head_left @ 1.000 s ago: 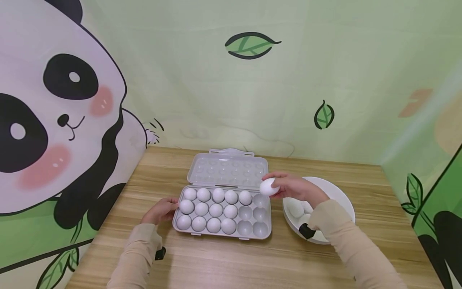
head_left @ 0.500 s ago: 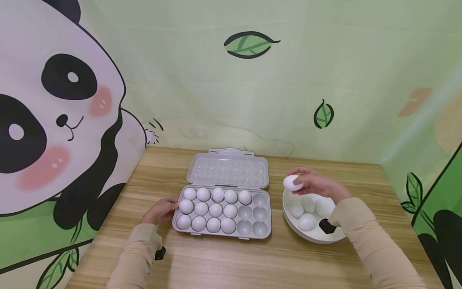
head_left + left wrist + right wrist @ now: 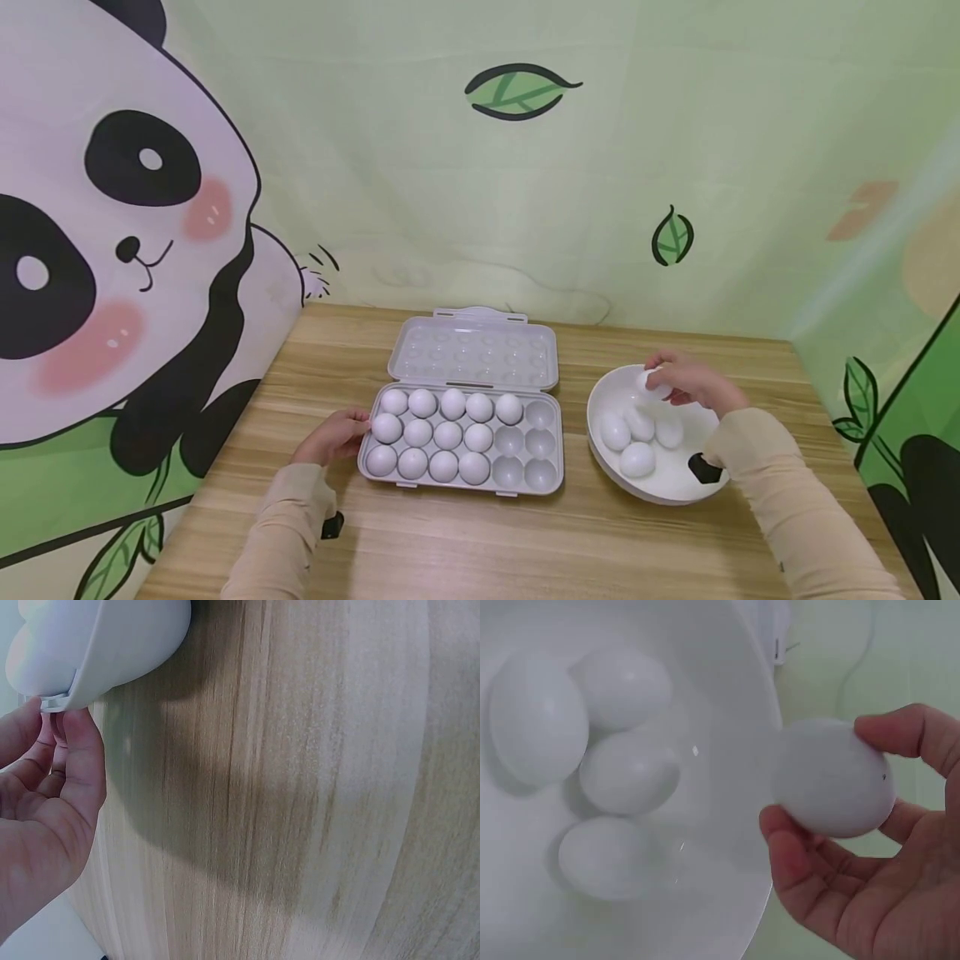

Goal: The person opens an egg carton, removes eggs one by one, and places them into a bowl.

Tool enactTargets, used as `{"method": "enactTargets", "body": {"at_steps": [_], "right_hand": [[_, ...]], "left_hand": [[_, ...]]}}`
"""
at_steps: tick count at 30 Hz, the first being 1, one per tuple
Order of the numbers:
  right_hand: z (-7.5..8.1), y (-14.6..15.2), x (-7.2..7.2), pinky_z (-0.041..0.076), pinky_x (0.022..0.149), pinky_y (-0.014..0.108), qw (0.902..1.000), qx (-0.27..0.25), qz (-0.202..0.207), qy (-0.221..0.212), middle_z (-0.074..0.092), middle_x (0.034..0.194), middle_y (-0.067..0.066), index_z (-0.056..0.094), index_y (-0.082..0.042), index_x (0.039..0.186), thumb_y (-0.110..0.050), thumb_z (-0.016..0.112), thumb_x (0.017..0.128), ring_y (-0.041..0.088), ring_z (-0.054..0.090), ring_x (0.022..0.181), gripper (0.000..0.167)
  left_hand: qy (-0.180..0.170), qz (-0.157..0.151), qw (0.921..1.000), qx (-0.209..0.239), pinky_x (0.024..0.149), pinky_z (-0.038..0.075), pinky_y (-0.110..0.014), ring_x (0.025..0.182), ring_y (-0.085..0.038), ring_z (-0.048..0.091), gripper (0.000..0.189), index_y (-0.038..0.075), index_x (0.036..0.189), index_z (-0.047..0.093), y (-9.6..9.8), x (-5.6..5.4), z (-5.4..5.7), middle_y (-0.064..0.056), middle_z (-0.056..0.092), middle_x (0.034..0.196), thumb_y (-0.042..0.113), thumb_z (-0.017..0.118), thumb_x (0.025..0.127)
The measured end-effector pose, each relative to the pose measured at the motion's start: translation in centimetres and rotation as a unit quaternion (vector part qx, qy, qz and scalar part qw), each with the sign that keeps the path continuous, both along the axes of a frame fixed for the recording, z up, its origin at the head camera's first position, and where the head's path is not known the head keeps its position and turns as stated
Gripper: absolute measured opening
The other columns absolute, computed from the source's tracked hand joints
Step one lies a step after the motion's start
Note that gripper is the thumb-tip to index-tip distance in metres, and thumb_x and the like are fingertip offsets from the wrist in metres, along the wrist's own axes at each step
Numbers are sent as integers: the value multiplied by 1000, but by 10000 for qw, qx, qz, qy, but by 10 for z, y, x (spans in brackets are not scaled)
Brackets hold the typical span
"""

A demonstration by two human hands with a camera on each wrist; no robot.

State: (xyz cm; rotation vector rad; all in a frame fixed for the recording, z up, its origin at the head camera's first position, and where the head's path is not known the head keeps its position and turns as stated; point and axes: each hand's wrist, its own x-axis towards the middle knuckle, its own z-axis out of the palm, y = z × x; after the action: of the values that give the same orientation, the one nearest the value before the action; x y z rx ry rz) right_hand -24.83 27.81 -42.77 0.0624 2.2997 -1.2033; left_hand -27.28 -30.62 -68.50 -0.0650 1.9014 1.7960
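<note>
My right hand (image 3: 696, 383) holds a white egg (image 3: 831, 778) between thumb and fingers, over the far rim of the white bowl (image 3: 701, 479). Several more white eggs (image 3: 637, 460) lie inside that bowl, all on its left half in the head view. At the left end of the grey egg box (image 3: 553, 487), my left hand (image 3: 333, 436) pinches the edge; the left wrist view has thumb and forefinger at a small tab (image 3: 56, 703) there. Eggs fill the left and middle cups of the box, while several cups (image 3: 540, 443) at its right end hold none.
The box's clear-grey lid (image 3: 472, 354) lies folded back behind it. A wood-grain table (image 3: 480, 550) carries everything. Behind stands a pale green cloth backdrop (image 3: 390, 192) printed with a panda and leaves.
Holding the egg, my right hand has moved right from beside the box's right end to above the bowl's far rim. My left hand has stayed on the box edge.
</note>
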Motion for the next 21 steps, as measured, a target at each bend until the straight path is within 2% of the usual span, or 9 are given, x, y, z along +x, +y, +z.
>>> {"method": "enactTargets", "body": {"at_steps": [2,6,8,10,11,13,15,17,21], "right_hand": [[-3,2,1,38,52,22,9993,336,19,147,44,71,1,40,3,107,-10,54,75,11,42,55,37],[-8,5,3,35,47,21,9950,893,79,436,44,70,2,44,1,94,-9,55,72,11,40,50,27],[-10,7,4,34,45,20,9919,1137,114,551,44,69,2,45,0,88,-9,57,71,11,40,49,23],[-10,7,6,33,43,19,9881,1376,161,662,44,68,2,45,0,83,-9,58,68,11,39,47,22],[-10,7,7,33,42,19,9863,1485,165,696,44,68,3,45,0,82,-9,58,68,11,39,47,21],[-9,7,8,34,42,20,9825,1694,198,754,45,69,5,45,0,79,-9,59,66,13,40,48,21],[-9,7,9,36,43,21,9779,1923,266,782,46,71,8,45,0,79,-9,59,65,15,41,51,22],[-10,7,9,38,46,24,9729,2151,363,771,47,74,10,45,1,80,-9,59,65,18,44,57,23],[-11,8,8,40,52,29,9610,2594,639,717,48,75,12,47,3,80,-10,57,65,22,45,66,22]], "left_hand": [[-88,138,9996,-224,66,48,-36,74,-17,53,20,2,101,50,8,6,14,-6,53,85,18,52,88],[-66,-82,9999,-75,64,49,-33,73,-14,56,17,8,97,53,6,8,19,-2,56,83,21,55,87],[-45,-65,9998,-163,64,49,-31,73,-13,55,17,6,97,53,17,20,46,-2,56,83,20,54,87],[-108,111,9991,-390,64,49,-29,72,-11,55,16,3,97,51,34,36,83,-1,55,81,16,51,89],[-211,209,9983,-501,65,49,-28,72,-11,54,17,4,96,51,38,39,91,0,55,81,18,53,88],[-207,287,9982,-477,65,48,-29,72,-11,53,18,2,97,50,39,40,91,-1,53,81,17,53,87],[-189,214,9993,-248,65,49,-31,72,-13,54,17,4,96,51,24,23,53,-2,55,81,18,54,87],[-143,76,9998,65,64,50,-33,74,-15,57,17,8,94,54,-1,-2,-3,-3,57,83,22,58,85],[-330,258,9991,35,68,50,-37,78,-18,58,26,6,99,52,-24,-30,-64,-6,57,88,24,61,82]]}}
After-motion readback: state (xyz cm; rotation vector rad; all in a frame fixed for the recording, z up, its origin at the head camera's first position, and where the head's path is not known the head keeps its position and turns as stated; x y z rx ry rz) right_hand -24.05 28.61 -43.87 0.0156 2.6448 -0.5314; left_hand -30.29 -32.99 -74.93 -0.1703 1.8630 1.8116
